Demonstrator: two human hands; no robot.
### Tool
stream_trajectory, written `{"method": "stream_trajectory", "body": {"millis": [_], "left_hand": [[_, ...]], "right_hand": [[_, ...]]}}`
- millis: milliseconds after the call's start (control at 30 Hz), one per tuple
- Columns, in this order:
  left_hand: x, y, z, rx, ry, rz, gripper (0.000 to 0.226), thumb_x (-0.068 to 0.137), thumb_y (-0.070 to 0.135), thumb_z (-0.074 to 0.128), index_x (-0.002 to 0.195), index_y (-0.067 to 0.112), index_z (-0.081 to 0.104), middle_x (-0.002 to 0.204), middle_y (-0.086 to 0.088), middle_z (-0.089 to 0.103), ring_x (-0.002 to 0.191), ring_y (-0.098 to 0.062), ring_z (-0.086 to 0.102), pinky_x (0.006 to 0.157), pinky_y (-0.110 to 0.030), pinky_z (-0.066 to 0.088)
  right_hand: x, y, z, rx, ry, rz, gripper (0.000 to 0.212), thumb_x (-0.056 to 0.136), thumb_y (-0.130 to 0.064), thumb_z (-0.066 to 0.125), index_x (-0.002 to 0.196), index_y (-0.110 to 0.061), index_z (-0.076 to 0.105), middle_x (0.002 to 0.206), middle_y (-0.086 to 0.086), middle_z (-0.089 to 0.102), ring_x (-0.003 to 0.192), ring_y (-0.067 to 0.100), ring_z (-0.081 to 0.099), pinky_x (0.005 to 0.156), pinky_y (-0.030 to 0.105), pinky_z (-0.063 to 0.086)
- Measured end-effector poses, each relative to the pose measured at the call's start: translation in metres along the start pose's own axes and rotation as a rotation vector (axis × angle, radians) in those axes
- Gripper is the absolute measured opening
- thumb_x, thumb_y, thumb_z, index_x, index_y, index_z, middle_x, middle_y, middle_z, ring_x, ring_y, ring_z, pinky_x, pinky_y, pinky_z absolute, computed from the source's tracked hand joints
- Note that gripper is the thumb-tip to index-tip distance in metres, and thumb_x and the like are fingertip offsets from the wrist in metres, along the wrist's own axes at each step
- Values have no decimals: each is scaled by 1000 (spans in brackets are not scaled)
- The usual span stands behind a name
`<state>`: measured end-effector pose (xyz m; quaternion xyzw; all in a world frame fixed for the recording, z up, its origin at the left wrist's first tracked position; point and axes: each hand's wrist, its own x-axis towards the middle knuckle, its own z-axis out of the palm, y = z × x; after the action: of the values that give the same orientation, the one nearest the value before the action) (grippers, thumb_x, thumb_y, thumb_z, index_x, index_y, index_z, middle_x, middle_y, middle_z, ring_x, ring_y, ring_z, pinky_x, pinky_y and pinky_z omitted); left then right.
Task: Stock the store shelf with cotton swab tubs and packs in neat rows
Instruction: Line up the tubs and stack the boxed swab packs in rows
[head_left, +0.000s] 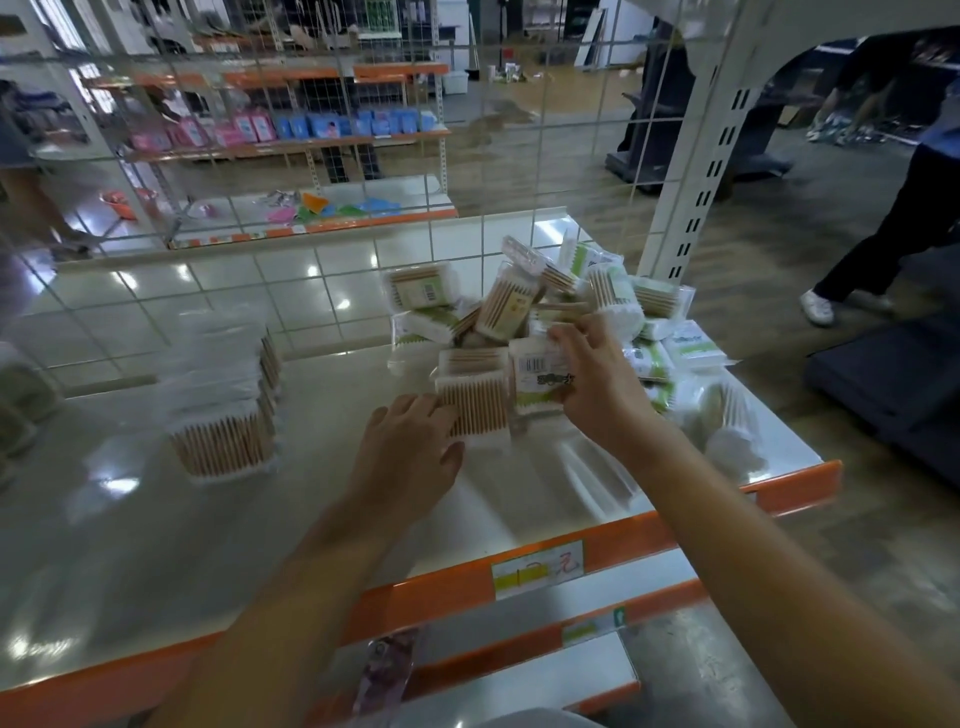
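Hands are seen over a white shelf (130, 519) with an orange front edge. The left hand (410, 447) is laid against the near left side of a clear swab box (475, 408), its fingers fairly straight and touching the box rather than wrapped round it. The right hand (597, 387) is curled round a labelled box (535, 382) just right of the first; the thumb is placed on the near side and the fingers over the far top. The two boxes are held touching, side by side, at the near edge of a loose pile (524, 306) of swab boxes and packs heaped on the right part of the shelf. Green-and-white packs (670, 353) are found at the far right of the pile. A neat stack (223, 405) of swab boxes is placed on the left of the shelf, well apart from the pile. A wire grid (311, 156) is fitted behind the shelf. A price label (537, 569) is fixed to the orange edge. A person's leg (883, 228) is seen at far right.
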<state>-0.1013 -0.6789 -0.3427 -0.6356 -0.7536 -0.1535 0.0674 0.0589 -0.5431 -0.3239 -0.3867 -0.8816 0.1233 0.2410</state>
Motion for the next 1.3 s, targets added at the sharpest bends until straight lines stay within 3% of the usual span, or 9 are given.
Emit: {"method": "stream_trajectory", "body": {"millis": [133, 233, 333, 467, 567, 667, 833, 1033, 1300], "left_hand": [[3, 2, -3, -165, 80, -68, 28, 76, 11, 69, 103, 3, 67, 98, -13, 67, 90, -33, 60, 76, -37, 46], [4, 6, -7, -325, 135, -104, 32, 81, 14, 62, 112, 6, 65, 108, -10, 66, 100, -28, 58, 81, -28, 39], [3, 12, -15, -441, 195, -119, 32, 83, 11, 64, 115, 10, 63, 111, -3, 64, 103, -20, 57, 84, -22, 36], [6, 17, -24, -768, 158, -178, 32, 82, 20, 68, 112, 27, 61, 97, 19, 60, 91, 0, 56, 74, -11, 40], [7, 18, -28, -990, 72, -169, 28, 72, 40, 68, 99, 40, 60, 93, 14, 69, 93, -3, 63, 75, -28, 55], [6, 23, -30, -1148, 24, -124, 26, 70, 34, 68, 97, 33, 65, 95, 15, 71, 92, -6, 66, 73, -29, 57], [3, 21, -29, -1416, 52, -174, 35, 63, 24, 74, 96, 16, 69, 96, 0, 73, 94, -15, 67, 79, -25, 53], [0, 16, -35, -1437, 156, -195, 40, 59, 29, 74, 97, 18, 69, 96, -2, 73, 93, -21, 66, 83, -37, 53], [4, 12, -59, -1322, 186, -93, 37, 69, 1, 73, 95, 26, 65, 78, 11, 71, 72, -5, 67, 58, -17, 50]], "right_hand": [[-3, -2, -6, 145, 49, 55, 47, 74, 6, 62, 119, -5, 52, 118, 11, 41, 96, 27, 50, 79, 43, 50], [-5, -6, -11, 338, 71, 141, 36, 79, 2, 67, 113, -9, 58, 108, 4, 46, 76, 8, 48, 66, 11, 47], [-9, -11, -16, 496, 136, 184, 33, 76, 1, 71, 107, -11, 64, 101, 6, 57, 69, 1, 51, 56, 2, 41], [-14, -26, -30, 693, 157, 206, 36, 77, 2, 70, 108, -15, 65, 85, -7, 59, 65, -8, 57, 57, 2, 41], [-17, -37, -41, 791, 147, 177, 36, 78, 3, 68, 104, -20, 65, 86, -6, 60, 69, -5, 60, 60, 6, 46], [-19, -44, -48, 831, 133, 158, 35, 77, 2, 69, 99, -25, 64, 89, 0, 64, 81, 16, 63, 69, 15, 54], [-21, -49, -50, 914, 101, 145, 35, 77, 2, 69, 93, -29, 63, 86, -1, 65, 87, 24, 64, 75, 23, 56], [-24, -52, -49, 932, 98, 132, 37, 76, 0, 71, 94, -30, 62, 88, -9, 63, 84, 13, 61, 83, 31, 55], [-31, -55, -40, 917, -149, 68, 35, 73, -13, 75, 99, -32, 62, 91, -8, 65, 85, 4, 63, 80, 28, 53]]}}
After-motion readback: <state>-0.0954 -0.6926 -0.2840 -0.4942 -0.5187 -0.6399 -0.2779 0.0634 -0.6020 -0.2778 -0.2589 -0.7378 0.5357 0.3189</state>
